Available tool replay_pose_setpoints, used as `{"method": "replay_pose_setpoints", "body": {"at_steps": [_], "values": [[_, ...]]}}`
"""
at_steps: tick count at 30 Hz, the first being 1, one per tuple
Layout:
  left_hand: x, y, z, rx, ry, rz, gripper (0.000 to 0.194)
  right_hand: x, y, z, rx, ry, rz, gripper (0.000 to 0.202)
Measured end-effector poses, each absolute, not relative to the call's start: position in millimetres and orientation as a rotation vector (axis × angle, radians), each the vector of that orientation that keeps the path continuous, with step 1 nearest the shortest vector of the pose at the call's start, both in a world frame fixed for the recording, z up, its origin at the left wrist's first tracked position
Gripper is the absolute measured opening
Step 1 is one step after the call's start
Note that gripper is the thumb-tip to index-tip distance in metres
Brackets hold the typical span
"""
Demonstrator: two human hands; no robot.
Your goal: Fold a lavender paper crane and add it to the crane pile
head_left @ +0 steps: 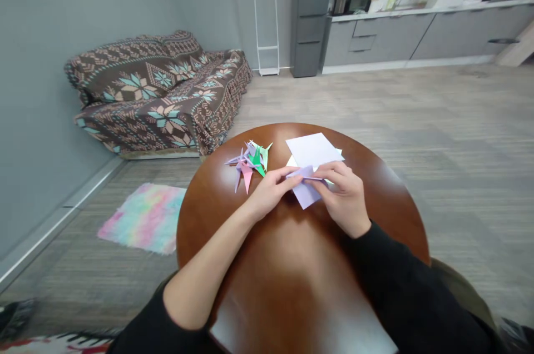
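A partly folded lavender paper point(306, 193) is held between my two hands above the round brown table point(287, 265). My left hand point(273, 190) pinches its left side, thumb on top. On the right side, my right hand point(342, 194) grips the same paper between thumb and fingers. Just beyond my hands lies a stack of square sheets point(315, 149), a pale lavender one on top and light green edges showing beneath. Left of my hands sits a cluster of several folded paper cranes point(247, 172) in lavender, pink and green.
Past the table on the left stands a sofa point(167, 93) under a patterned cover. A fluffy pastel rug point(144, 218) lies on the floor at left. Farther back are a white rack point(267, 15), a grey fridge point(311, 15) and a kitchen counter point(417, 37).
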State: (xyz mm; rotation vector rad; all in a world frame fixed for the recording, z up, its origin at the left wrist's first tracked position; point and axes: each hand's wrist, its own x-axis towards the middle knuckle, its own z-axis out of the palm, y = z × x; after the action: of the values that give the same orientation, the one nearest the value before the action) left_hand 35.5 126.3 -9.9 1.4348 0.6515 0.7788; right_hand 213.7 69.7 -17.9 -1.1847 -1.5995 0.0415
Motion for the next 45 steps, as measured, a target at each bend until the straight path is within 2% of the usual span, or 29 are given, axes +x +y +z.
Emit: {"method": "replay_pose_setpoints", "body": {"at_steps": [5,17,23,28,31,37,45], "values": [[38.7,124.3,-11.3,1.345,0.628,0.798,0.051,213.3,70.0,-19.9,-1.237,-1.576,0.095,0.006],[35.1,124.7,-16.3,1.22,0.555,0.783,0.045,213.7,76.0,-17.4,-1.189,-1.312,0.444,0.013],[37.4,106.3,-16.9,1.264,0.777,0.894,0.034,206.1,70.8,-16.9,-1.212,-1.267,0.682,0.017],[35.0,74.6,-16.0,1.279,0.928,1.06,0.035,200.1,59.6,-22.3,-1.106,-1.255,0.905,0.039],[31.1,52.9,-17.4,1.281,0.983,1.135,0.036,198.7,41.4,-27.0,-1.078,-1.264,1.016,0.033],[23.1,20.5,-26.9,1.354,0.997,1.121,0.028,198.7,8.4,-39.3,-1.136,-1.071,1.004,0.033],[20.0,7.3,-36.7,1.449,0.966,1.067,0.03,192.9,0.6,-51.5,-1.134,-0.971,0.976,0.038]]}}
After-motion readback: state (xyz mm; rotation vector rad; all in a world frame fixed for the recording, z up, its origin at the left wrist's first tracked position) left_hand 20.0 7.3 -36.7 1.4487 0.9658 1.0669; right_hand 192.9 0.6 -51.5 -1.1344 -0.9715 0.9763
